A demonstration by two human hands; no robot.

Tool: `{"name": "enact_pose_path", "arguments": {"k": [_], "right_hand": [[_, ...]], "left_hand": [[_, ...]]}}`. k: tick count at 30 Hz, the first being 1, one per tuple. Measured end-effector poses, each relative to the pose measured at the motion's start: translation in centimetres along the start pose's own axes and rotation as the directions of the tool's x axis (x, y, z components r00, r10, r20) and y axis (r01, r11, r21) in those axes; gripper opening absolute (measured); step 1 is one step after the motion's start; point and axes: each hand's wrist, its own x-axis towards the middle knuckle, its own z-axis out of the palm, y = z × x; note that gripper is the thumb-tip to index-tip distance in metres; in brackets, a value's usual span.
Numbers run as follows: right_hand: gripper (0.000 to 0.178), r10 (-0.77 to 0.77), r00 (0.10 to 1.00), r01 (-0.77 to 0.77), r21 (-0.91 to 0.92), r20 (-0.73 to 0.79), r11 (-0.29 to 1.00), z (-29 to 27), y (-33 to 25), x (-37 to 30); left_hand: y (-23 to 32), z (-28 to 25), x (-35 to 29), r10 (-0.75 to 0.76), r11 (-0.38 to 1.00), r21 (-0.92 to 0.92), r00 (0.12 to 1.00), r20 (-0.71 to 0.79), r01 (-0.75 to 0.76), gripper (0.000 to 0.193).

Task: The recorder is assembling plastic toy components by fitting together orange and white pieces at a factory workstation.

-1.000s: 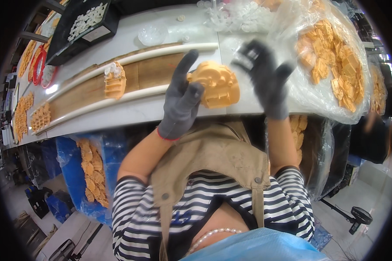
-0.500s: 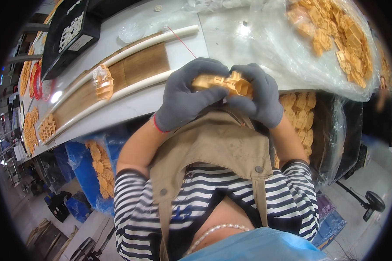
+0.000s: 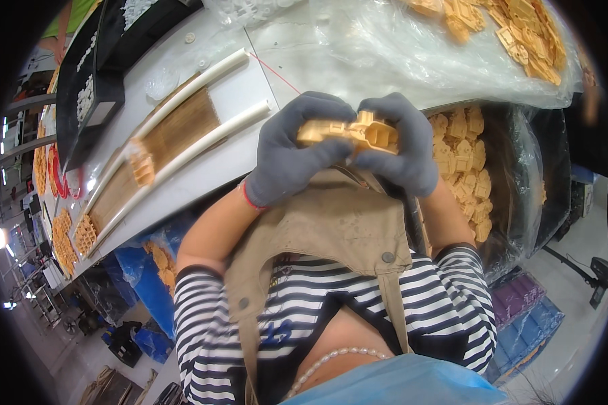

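Both hands wear grey gloves and meet in front of my apron. Between them is a yellow-orange molded plastic part (image 3: 375, 135) with hollow pockets and a raised tab on top. My left hand (image 3: 300, 148) is closed around its left end, thumb along the near side. My right hand (image 3: 409, 145) pinches its right end, with fingers behind and thumb in front. Gloves cover part of its two ends. Away to the left, another orange part (image 3: 140, 165) lies on the brown strip (image 3: 179, 125) between two white rails (image 3: 226, 125).
Orange parts (image 3: 530, 37) lie on clear plastic sheeting (image 3: 385, 61) at the upper right. A lined box of orange parts (image 3: 466, 175) stands by my right forearm. Black bins (image 3: 91, 88) hold small white pieces at the upper left. Blue bags (image 3: 145, 277) hang below the table edge.
My view has turned, so the table and rails shift left and the box on the right shows more. Both hands still hold the orange part, with little change in grip.
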Motion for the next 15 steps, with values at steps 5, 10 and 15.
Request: {"name": "enact_pose_path", "arguments": {"k": [5, 10, 15], "right_hand": [[0.056, -0.041, 0.996, 0.024, 0.218, 0.075, 0.976, -0.3, -0.9, 0.3], [0.053, -0.229, 0.971, 0.222, 0.103, 0.064, 0.970, 0.4, -0.7, 0.4], [0.054, -0.316, 0.947, 0.310, 0.090, 0.062, 0.947, 0.9, -1.8, 1.0]], "left_hand": [[1.0, 0.3, -0.4, 0.124, 0.992, 0.020, 0.992, 0.032, -0.124, 0.030], [1.5, -0.6, -0.6, 0.173, 0.965, 0.178, 0.976, 0.131, -0.195, 0.029], [1.9, -0.6, -1.3, 0.276, 0.936, 0.203, 0.958, 0.079, -0.287, 0.027]]}}
